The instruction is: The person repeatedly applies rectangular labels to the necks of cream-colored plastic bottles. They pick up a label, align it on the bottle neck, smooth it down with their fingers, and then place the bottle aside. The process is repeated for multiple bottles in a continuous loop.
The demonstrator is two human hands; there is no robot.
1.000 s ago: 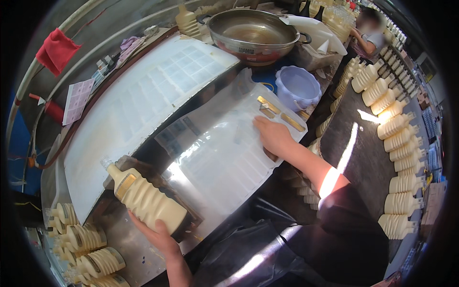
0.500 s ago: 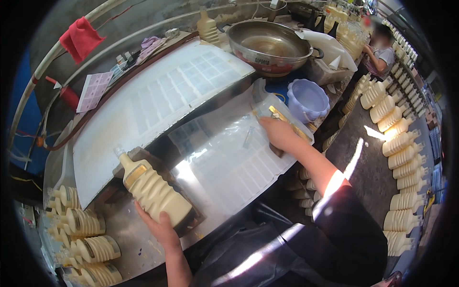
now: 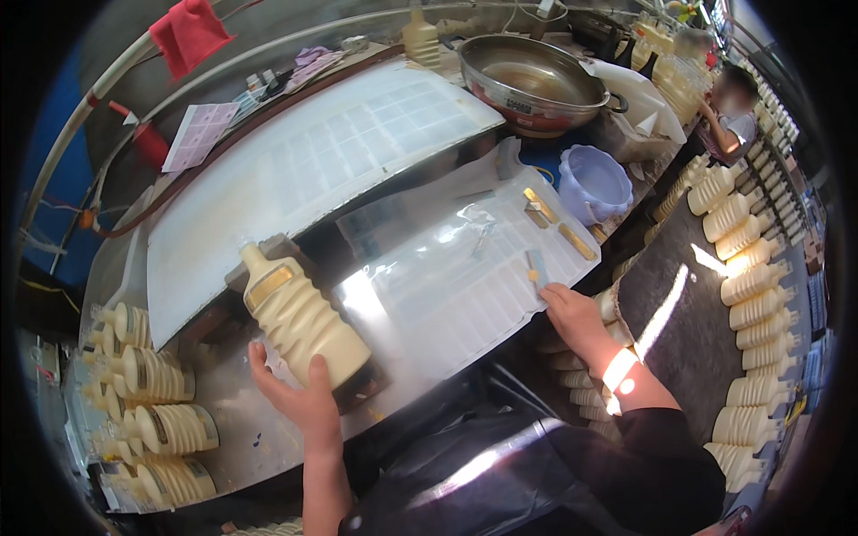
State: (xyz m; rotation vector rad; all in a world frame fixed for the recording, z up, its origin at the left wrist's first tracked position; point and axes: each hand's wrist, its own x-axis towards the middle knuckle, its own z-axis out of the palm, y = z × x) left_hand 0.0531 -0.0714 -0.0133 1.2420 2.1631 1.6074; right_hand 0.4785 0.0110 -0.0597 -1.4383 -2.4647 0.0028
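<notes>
A cream ribbed bottle (image 3: 304, 317) with a gold band round its shoulder lies tilted in a dark holder (image 3: 362, 393) at the left of the bench. My left hand (image 3: 299, 393) is beside its lower part, fingers spread, the thumb at the bottle's near side; it does not grip it. Between the fingertips of my right hand (image 3: 576, 317) is a small bluish strip (image 3: 536, 268) with a yellowish patch, over the edge of a clear plastic sheet (image 3: 447, 322). Gold label strips (image 3: 579, 241) lie on the sheet's far right part.
A white sloping board (image 3: 304, 170) rises behind the sheet. A lilac basin (image 3: 594, 183) and a large metal pan (image 3: 534, 80) stand at the back right. Cream bottles are stacked at left (image 3: 170, 429) and lined along the right (image 3: 751, 313). Another person (image 3: 733, 125) works at the far right.
My right hand has drawn back from the gold strips toward the sheet's near edge, with the small strip in its fingers. My left hand has loosened from the bottle, its fingers spreading.
</notes>
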